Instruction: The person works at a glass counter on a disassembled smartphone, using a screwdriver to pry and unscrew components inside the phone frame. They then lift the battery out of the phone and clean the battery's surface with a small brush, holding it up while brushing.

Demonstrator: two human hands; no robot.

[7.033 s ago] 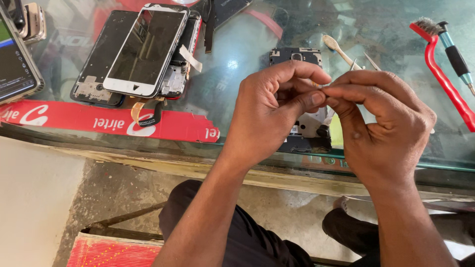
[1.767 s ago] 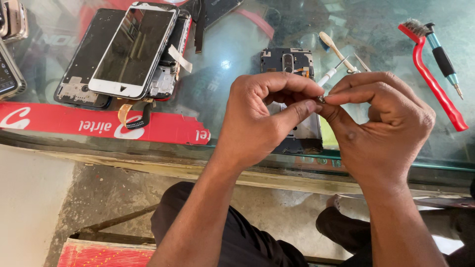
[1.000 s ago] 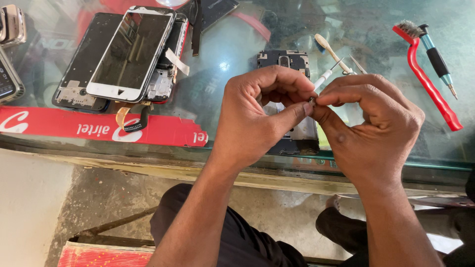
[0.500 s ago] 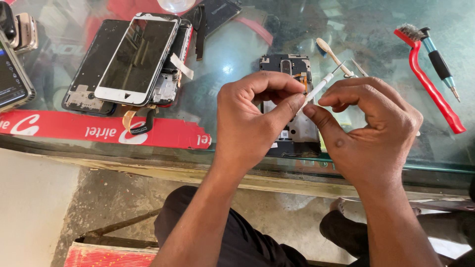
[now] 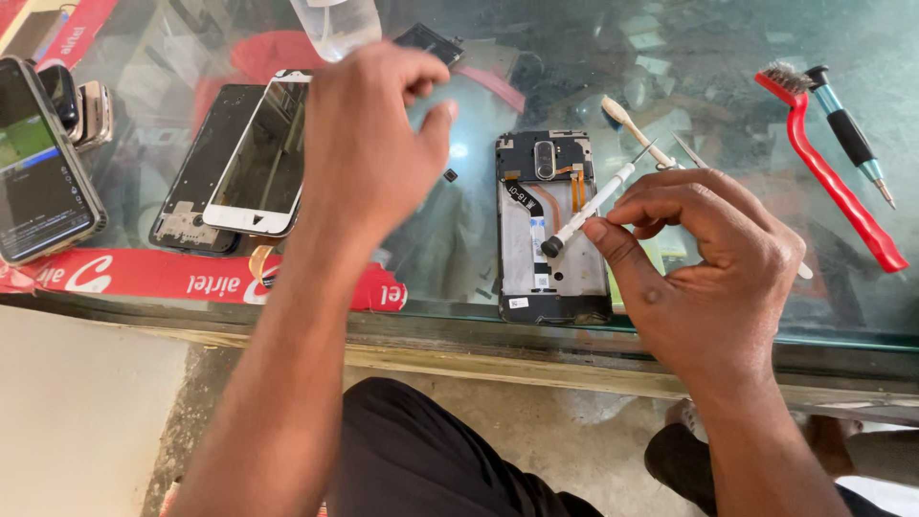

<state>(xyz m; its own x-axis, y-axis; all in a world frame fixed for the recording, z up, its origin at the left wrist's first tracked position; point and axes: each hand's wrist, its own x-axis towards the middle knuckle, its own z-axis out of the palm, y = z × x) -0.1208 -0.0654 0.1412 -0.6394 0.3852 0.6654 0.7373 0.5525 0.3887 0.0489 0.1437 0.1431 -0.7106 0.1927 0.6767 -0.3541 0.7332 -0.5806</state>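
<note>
Your right hand (image 5: 713, 278) pinches a slim white screwdriver (image 5: 589, 209) between thumb and fingertips. The tool slants across the opened phone body (image 5: 550, 230), its dark butt end low over the phone's middle and its thin metal tip pointing up and to the right, past the phone's top edge. That phone lies back-up on the glass surface (image 5: 728, 86) with its cover off, showing the camera module near the top and an orange flex cable beside it; its lower end sits near the surface's front edge.

Your left hand (image 5: 369, 144) is lifted above the surface to the left of the phone, blurred, fingers loosely curled with the thumb out. Its grip looks empty, though the curled fingers hide part of the palm, so you cannot tell for sure. It hangs over the right edge of a white-framed screen panel (image 5: 263, 158), which rests on a dark panel (image 5: 201, 182) beneath it. A tiny dark part (image 5: 450, 175) lies on the glass between your left hand and the opened phone.

At the far left a phone with a lit screen (image 5: 43, 168) lies flat. To the far right sit a red-handled brush (image 5: 828, 172) and, just beside it, a dark-gripped screwdriver (image 5: 852, 134).
</note>
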